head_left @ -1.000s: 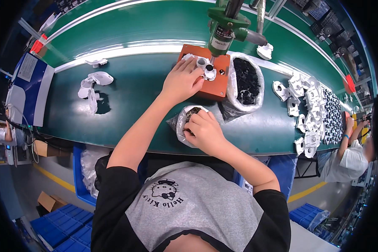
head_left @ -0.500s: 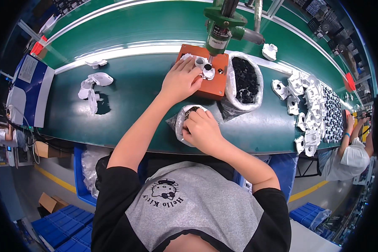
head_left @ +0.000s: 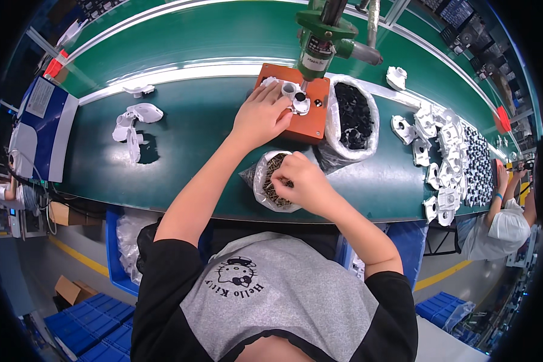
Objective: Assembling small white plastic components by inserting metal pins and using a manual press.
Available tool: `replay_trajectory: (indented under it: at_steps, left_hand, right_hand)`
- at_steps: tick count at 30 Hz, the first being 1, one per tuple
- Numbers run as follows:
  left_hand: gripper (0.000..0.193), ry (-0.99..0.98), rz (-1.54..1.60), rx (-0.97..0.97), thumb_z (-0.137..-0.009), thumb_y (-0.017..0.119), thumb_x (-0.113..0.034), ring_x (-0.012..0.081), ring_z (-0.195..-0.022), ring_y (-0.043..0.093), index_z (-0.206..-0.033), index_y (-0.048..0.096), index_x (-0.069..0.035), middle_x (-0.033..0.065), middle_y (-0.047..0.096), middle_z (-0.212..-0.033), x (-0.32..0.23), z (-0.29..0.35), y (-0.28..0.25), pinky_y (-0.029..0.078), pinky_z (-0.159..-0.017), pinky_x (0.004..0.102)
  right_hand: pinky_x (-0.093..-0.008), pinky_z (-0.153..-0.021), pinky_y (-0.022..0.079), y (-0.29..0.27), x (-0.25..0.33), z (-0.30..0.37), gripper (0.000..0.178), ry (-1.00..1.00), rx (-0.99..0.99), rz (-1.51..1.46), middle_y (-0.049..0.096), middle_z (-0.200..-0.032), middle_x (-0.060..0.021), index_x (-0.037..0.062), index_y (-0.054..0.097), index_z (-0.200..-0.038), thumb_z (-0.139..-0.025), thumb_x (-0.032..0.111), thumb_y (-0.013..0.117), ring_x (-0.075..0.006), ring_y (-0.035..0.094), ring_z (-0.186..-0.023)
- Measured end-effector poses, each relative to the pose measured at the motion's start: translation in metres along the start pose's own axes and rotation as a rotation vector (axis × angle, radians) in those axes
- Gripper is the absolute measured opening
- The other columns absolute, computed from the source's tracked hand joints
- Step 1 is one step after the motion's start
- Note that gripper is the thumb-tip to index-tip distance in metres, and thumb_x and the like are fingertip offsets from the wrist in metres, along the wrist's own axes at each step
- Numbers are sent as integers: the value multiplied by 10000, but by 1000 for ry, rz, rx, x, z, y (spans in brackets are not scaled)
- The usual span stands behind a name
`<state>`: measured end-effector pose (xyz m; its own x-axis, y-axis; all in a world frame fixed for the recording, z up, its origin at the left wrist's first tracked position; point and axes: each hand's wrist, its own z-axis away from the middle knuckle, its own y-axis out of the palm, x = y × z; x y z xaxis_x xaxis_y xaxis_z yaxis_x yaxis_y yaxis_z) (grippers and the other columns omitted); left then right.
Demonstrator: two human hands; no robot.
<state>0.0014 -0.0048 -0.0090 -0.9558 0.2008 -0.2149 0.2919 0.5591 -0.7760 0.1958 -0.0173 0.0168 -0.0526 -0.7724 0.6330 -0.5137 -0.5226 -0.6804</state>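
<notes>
My left hand point(head_left: 258, 119) lies over a white plastic part point(head_left: 300, 106), fingers across it and thumb at its near side, holding it on an orange fixture block point(head_left: 308, 125). A black round piece point(head_left: 300, 96) sits in the part, under the tip of a green machine head point(head_left: 315, 51). Over a plastic bag of small brassy screws point(head_left: 270, 188), my right hand point(head_left: 304, 184) is closed in a pinch. Whatever its fingertips hold is too small or hidden to make out.
Right of the block stands a clear bag of black pieces point(head_left: 351, 114). Many white parts point(head_left: 446, 160) and rows of dark pieces point(head_left: 478, 169) cover the bench's right end. More white parts point(head_left: 130, 123) lie left, near a blue-and-white box point(head_left: 39, 130). Another person point(head_left: 505, 226) works at far right.
My right hand has lifted slightly out of the bag and shifted right, baring the screws. My left hand stays on the white part.
</notes>
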Motion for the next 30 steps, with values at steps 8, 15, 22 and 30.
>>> replay_trajectory:
  at_steps: [8,15,22,30]
  left_hand:
    - [226,-9,4,-9,-821,604,-254,341,-1201,514,-982,618,-97,207,558,-1248,2,1,-2,380,-1042,447]
    - [218,-17,5,6,-821,600,-251,342,-1203,513,-982,615,-104,209,553,-1256,0,-1,-2,375,-1046,446]
    - [226,-22,20,3,-819,599,-252,348,-1197,518,-991,608,-106,209,551,-1261,-1,-1,-3,380,-1043,446]
    - [227,-21,16,3,-809,609,-245,344,-1189,525,-988,609,-105,210,558,-1250,-1,-2,-4,386,-1038,445]
  right_hand:
    - [-223,-572,411,-42,-31,-19,86,394,15,-362,582,-709,-3,1,658,-828,-833,86,644,-66,498,-621]
    - [-245,-694,453,-71,-73,-58,204,521,-160,-207,662,-786,-57,-59,665,-905,-859,135,622,-100,577,-730]
    - [-283,-765,471,-66,-103,-86,220,488,-156,-160,675,-864,-123,-63,658,-936,-827,120,604,-170,614,-798]
    - [-277,-760,460,-64,-106,-92,179,522,-115,-96,650,-841,-91,-57,640,-869,-813,111,613,-154,586,-781]
